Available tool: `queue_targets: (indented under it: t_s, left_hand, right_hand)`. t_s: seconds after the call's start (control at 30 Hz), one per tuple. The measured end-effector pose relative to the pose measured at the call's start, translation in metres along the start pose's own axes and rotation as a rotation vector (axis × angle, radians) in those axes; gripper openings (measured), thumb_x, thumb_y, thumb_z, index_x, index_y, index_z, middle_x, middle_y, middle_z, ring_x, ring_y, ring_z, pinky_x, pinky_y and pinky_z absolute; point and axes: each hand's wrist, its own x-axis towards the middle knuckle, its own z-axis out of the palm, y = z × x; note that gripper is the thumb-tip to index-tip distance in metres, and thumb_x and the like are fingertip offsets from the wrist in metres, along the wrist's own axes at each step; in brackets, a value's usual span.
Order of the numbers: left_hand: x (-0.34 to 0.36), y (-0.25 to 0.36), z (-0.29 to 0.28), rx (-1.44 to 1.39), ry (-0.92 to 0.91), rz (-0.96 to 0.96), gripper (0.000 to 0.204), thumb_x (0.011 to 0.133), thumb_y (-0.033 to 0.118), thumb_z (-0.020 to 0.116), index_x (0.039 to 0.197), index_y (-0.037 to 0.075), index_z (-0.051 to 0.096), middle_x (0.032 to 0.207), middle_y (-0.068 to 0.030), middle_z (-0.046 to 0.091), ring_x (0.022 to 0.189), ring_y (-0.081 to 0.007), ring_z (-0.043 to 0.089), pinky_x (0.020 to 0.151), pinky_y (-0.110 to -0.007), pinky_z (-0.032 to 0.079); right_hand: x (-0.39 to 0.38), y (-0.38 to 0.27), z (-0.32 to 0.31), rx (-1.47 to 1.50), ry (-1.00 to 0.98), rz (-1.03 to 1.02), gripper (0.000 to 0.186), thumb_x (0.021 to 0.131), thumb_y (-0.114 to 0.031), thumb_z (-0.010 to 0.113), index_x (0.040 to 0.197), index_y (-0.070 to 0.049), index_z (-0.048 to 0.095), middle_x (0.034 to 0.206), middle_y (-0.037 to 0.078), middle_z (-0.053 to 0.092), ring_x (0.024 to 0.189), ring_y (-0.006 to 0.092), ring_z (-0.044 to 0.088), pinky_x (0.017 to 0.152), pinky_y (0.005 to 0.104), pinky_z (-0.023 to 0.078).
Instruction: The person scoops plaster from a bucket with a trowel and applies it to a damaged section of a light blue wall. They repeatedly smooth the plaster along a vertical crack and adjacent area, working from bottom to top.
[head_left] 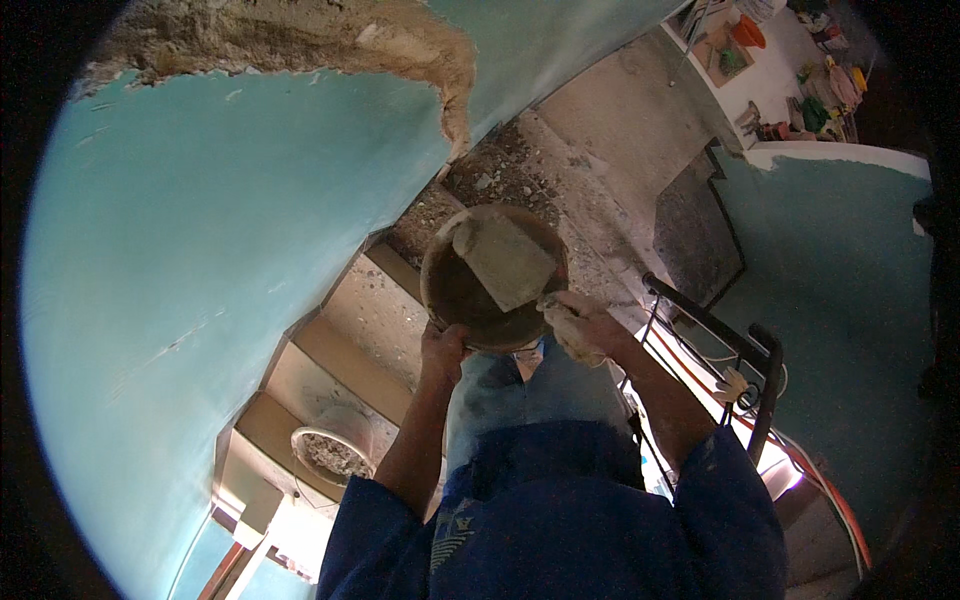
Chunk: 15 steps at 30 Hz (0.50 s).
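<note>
A round, dirt-coated basin is held out in front of me, above the debris-strewn steps. Inside it lies a pale, flat, roughly rectangular piece with one rounded end; its exact kind is unclear. My left hand is closed on the near-left rim. At the near-right rim, my right hand is closed as well, its fingertips reaching just over the edge beside the flat piece. That hand looks coated or covered in something pale, and its palm side is hidden.
Stairs run down at left beside a blue-green wall with broken plaster. On a step stands a bucket of rubble. Loose rubble lies past the basin. A dark metal handrail is at right; an orange container sits far right.
</note>
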Motion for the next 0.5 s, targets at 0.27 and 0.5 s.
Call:
queue_targets:
  t_s: [0.27,0.5]
  left_hand:
    - [0.09,-0.024,-0.016,-0.283,0.125,0.021,0.042,0.082,0.002,0.062,0.123,-0.003,0.052,0.105,-0.017,0.067,0.082,-0.0268,0.071,0.066,-0.037,0.064]
    - [0.164,-0.077,0.002,-0.398,0.223,0.18,0.04,0.084,0.003,0.06,0.123,-0.003,0.052,0.11,-0.0178,0.065,0.085,-0.028,0.07,0.067,-0.038,0.064]
  right_hand:
    - [0.062,-0.004,-0.047,0.183,0.12,0.002,0.036,0.103,-0.025,0.054,0.133,-0.006,0.054,0.078,0.004,0.058,0.059,0.0126,0.057,0.048,0.029,0.047]
    - [0.228,0.015,-0.094,0.005,0.192,0.073,0.037,0.1,-0.029,0.061,0.128,-0.005,0.06,0.086,0.0,0.064,0.07,0.0083,0.06,0.06,0.025,0.051]
